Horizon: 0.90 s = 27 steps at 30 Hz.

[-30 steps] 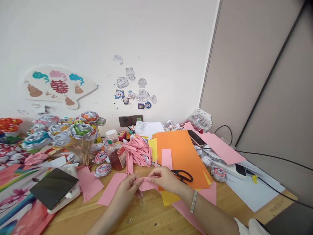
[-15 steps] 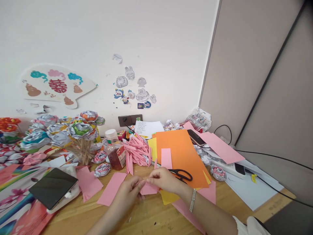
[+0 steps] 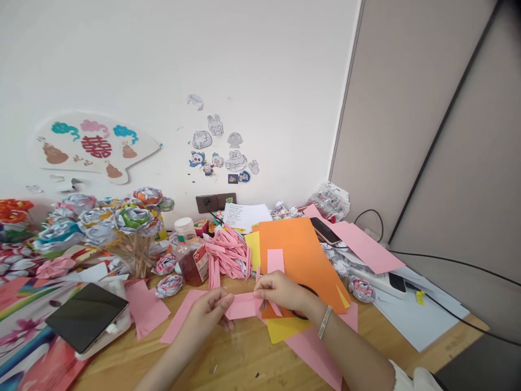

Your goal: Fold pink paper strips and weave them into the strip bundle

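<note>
A pink paper strip (image 3: 243,306) with a crease along its upper edge stretches between my two hands, just above the wooden table. My left hand (image 3: 214,308) pinches its left end between thumb and fingers. At the other end my right hand (image 3: 279,290) is closed on the strip, its lower fingers partly hidden. Behind my right wrist lie black-handled scissors (image 3: 310,290), mostly covered. A small pink rectangle (image 3: 275,260) rests on the orange paper (image 3: 291,239). Beyond my hands is a heap of folded pink paper strips (image 3: 228,251).
Left of the heap stands a bottle of reddish liquid (image 3: 194,263). A dark tablet-like device (image 3: 87,316) lies at the left, below paper flowers on sticks (image 3: 136,220). At the right are a phone (image 3: 325,230), white sheets (image 3: 423,320) and a black cable (image 3: 448,309).
My hands have moved apart, my right one shifting right and my left one left. The pink strip now shows open between them. The view has tilted slightly.
</note>
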{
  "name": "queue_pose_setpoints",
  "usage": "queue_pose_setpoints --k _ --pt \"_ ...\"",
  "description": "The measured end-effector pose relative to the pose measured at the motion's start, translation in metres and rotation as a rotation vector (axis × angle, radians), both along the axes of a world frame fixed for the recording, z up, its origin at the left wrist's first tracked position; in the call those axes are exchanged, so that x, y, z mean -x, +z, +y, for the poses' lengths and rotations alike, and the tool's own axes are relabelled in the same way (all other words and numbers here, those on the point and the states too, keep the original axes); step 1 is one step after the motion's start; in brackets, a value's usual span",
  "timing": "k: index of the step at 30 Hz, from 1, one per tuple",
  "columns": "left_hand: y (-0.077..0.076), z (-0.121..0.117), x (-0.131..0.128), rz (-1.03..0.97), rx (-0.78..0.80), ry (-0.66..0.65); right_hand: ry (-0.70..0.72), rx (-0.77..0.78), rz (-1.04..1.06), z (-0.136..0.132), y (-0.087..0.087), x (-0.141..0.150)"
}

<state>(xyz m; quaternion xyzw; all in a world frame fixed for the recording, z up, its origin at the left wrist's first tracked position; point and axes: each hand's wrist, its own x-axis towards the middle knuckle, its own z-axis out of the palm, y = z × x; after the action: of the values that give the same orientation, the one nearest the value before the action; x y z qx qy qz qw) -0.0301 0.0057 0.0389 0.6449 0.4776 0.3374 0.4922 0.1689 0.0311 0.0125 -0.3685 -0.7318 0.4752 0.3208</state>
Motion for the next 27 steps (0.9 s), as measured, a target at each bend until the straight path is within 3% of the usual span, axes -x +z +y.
queue_pose_setpoints --k 7,13,16,19,23,27 --pt "0.002 0.001 -0.001 0.009 0.029 -0.004 -0.019 -0.062 -0.053 0.000 0.000 0.001" --pt "-0.004 0.005 0.003 -0.003 0.027 -0.027 -0.040 -0.227 -0.134 -0.002 0.009 -0.002" --pt "-0.006 0.003 0.002 0.066 -0.056 -0.003 -0.030 -0.242 -0.174 -0.002 0.007 0.000" --pt "-0.009 0.000 0.000 0.156 -0.164 -0.002 -0.063 -0.228 -0.148 -0.002 0.002 0.004" --pt "-0.018 -0.001 -0.005 0.106 -0.027 -0.004 -0.057 -0.110 0.081 -0.002 -0.002 0.009" --pt "-0.023 0.002 -0.007 0.047 -0.028 0.033 -0.025 0.014 0.185 0.001 -0.007 0.010"
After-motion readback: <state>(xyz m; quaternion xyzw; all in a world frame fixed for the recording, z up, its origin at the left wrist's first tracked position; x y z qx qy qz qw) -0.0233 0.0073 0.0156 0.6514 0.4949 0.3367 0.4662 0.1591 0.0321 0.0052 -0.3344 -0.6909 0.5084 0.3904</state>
